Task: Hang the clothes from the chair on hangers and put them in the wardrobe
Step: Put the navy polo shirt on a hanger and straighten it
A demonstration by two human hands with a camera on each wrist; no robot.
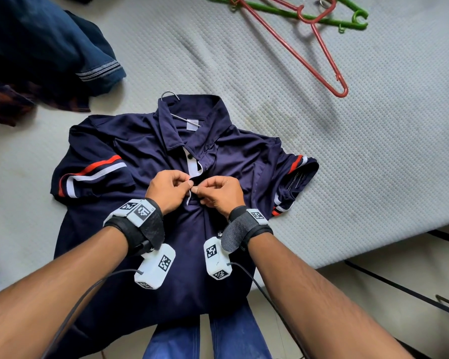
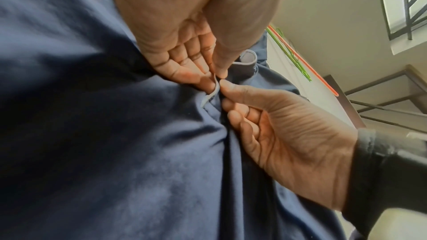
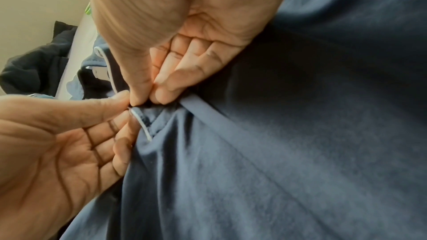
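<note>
Both hands pinch navy polo shirt placket, collar pointing away.

Soft even daylight, head view sharp, edges bowed; wrist views blurred up close, window bright at upper right.

The head camera looks steeply down from above. Each wrist camera looks along its palm, very close. All three share the shirt placket.
</note>
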